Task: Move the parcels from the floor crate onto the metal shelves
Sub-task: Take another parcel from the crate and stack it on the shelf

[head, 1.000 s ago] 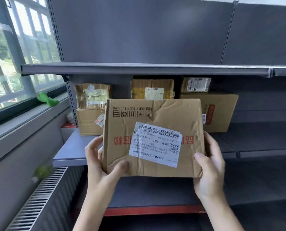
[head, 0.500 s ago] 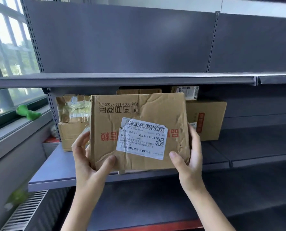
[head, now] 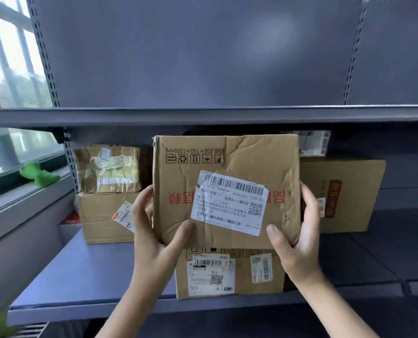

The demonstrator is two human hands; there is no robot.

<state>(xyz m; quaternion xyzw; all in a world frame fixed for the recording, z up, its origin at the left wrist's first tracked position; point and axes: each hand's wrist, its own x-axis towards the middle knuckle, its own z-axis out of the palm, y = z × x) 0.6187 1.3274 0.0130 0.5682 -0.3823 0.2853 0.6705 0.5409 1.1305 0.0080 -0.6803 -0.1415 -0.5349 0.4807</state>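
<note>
Head view: one creased parcel [head: 227, 191] in both hands' grip, left [head: 154, 230], right [head: 298, 235]; five parcels shelved.

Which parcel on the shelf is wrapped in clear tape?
The upper parcel of the left stack, sitting on a plain brown box; the others show bare cardboard.

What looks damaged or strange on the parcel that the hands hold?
The held parcel is creased and dented, mostly at its upper right. Its printing is upside down, and its white label sits crooked with a torn upper left corner. Both the left hand and right hand grip its lower corners.
</note>
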